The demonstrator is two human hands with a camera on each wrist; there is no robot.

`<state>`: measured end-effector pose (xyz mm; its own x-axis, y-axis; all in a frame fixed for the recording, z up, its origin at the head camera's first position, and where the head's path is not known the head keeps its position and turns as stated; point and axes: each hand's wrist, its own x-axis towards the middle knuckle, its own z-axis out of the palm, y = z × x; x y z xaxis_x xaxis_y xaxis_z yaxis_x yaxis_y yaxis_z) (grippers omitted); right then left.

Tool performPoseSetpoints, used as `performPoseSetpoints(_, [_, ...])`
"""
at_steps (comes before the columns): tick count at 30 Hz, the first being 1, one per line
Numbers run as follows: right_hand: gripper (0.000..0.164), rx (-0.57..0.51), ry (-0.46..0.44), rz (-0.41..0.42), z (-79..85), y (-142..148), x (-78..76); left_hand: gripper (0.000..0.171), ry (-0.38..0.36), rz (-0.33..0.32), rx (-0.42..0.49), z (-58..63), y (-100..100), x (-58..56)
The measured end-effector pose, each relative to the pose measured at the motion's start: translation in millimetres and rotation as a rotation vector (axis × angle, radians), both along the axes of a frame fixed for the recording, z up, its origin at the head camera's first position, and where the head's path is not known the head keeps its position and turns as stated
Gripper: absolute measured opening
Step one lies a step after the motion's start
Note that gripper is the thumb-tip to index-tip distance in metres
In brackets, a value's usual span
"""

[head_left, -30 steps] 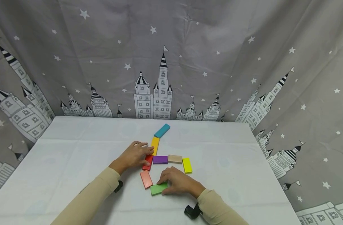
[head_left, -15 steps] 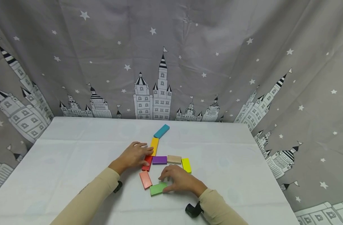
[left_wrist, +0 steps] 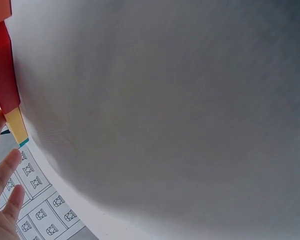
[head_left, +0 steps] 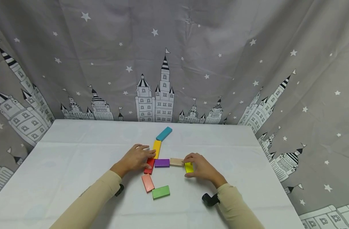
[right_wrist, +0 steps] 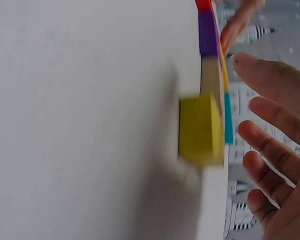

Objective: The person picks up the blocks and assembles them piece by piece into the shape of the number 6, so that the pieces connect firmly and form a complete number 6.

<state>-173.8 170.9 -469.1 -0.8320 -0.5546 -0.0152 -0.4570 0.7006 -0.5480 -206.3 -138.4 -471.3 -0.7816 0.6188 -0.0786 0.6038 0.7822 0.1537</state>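
Observation:
My left hand [head_left: 136, 158] rests over the red block [head_left: 149, 166], its thumb on the block and its fingertips at the orange-yellow block [head_left: 157, 149]. In the left wrist view, fingers [left_wrist: 5, 172] of this hand are spread beside the row. My right hand [head_left: 201, 168] is at the bright yellow block [head_left: 188, 167], thumb at its near end and fingers at its far end. In the right wrist view a gap shows between the spread fingers [right_wrist: 270, 142] and the yellow block [right_wrist: 197, 130]. A purple block [head_left: 162, 163] and a tan block [head_left: 176, 162] lie in line between the hands.
A blue block [head_left: 164, 134] lies slanted beyond the orange-yellow one. Nearer the person are a pink block [head_left: 147, 183] and a green block [head_left: 161, 192], their corners close together. All lie on a white-covered table [head_left: 77, 152] before a grey castle-print curtain [head_left: 111, 47].
My right hand has let go of the green block and moved up and right to the bright yellow block. My left hand has stayed at the red block.

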Motion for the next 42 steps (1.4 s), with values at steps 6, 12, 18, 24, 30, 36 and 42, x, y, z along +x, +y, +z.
performPoseSetpoints(6, [0.049, 0.004, -0.067, -0.004, -2.5, 15.9, -6.4, 0.063, -0.003, 0.0, -0.005, -1.6, 0.9, -1.3])
performPoseSetpoints(12, [0.049, -0.012, -0.146, 0.0, -3.0, 22.3, -10.0, 0.063, -0.009, 0.005, -0.003, -2.2, 1.3, -1.4])
performPoseSetpoints(18, [0.054, -0.058, -0.181, -0.003, -5.5, 23.9, -12.4, 0.063, 0.002, 0.0, -0.005, -2.7, 0.7, -1.3])
performPoseSetpoints(24, [0.057, -0.074, -0.203, -0.045, -9.0, 22.9, -7.9, 0.063, 0.004, 0.004, -0.006, -2.3, 0.1, -1.4])
performPoseSetpoints(30, [0.058, -0.087, -0.19, -0.047, -9.6, 18.3, 1.0, 0.064, 0.006, 0.001, -0.012, -0.7, 0.0, -1.1])
performPoseSetpoints(36, [0.058, -0.072, -0.148, -0.042, -8.5, 10.6, 12.2, 0.064, 0.025, -0.007, -0.02, 1.7, 0.0, -1.4])
performPoseSetpoints(42, [0.058, -0.067, -0.13, -0.038, -12.7, 2.6, 21.1, 0.064, 0.009, -0.001, -0.026, 1.0, 2.5, -1.1])
